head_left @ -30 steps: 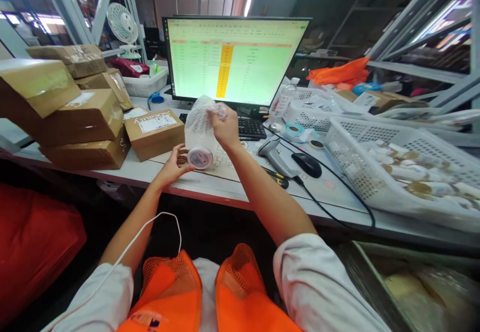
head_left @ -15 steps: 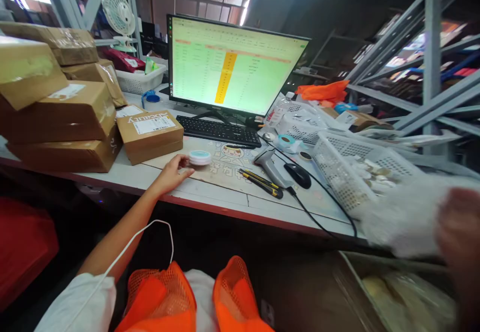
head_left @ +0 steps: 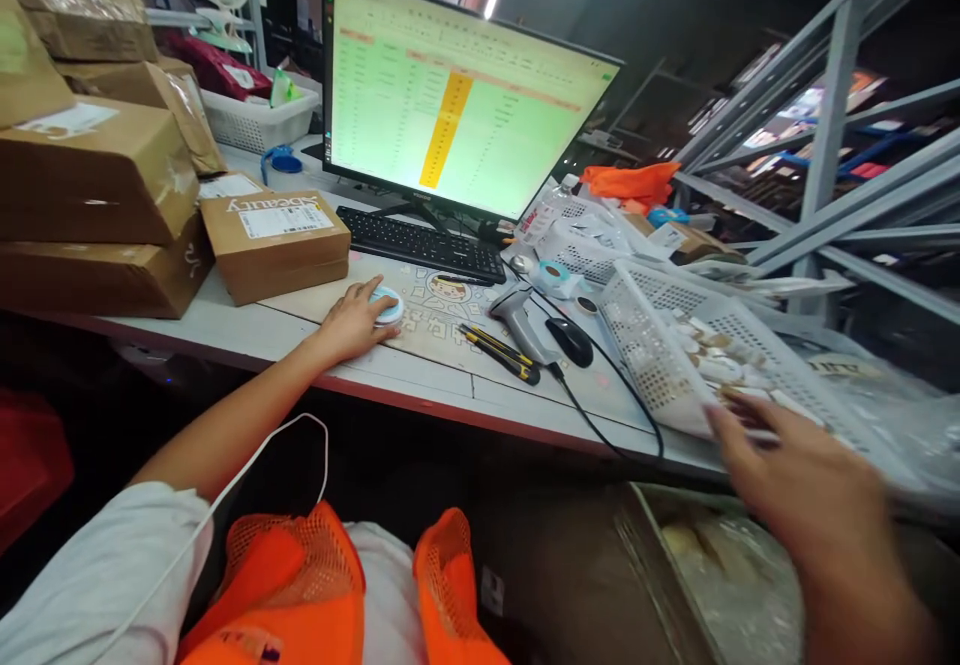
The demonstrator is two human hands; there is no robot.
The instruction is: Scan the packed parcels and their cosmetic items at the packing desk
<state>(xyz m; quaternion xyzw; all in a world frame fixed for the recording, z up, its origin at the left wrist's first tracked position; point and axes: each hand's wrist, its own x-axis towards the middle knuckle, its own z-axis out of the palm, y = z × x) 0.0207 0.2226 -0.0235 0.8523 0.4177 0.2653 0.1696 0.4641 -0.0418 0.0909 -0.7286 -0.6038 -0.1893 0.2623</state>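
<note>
My left hand [head_left: 356,320] lies over a round, flat white container with a pale blue top [head_left: 388,305], its fingers curled on the top and side. The container rests on the printed desk mat [head_left: 431,320]. Over the near end of a white perforated basket [head_left: 649,370], my right hand [head_left: 802,465] reaches in, somewhat blurred, thumb and fingers apart. Small white pieces [head_left: 724,360] fill the basket just beyond its fingertips. Clear plastic bags [head_left: 926,435] lie to the right of that hand.
A barcode scanner [head_left: 521,320], a black mouse [head_left: 570,342] and yellow-black cutters [head_left: 499,352] lie on the mat. Behind stand a keyboard [head_left: 424,245] and monitor [head_left: 450,95]. Cardboard boxes [head_left: 274,245] stack at left. An open carton [head_left: 637,565] sits below the table edge.
My right hand has moved left from the far right to the basket, and the plastic bag has left it. My left hand has shifted from beside the round container onto its top.
</note>
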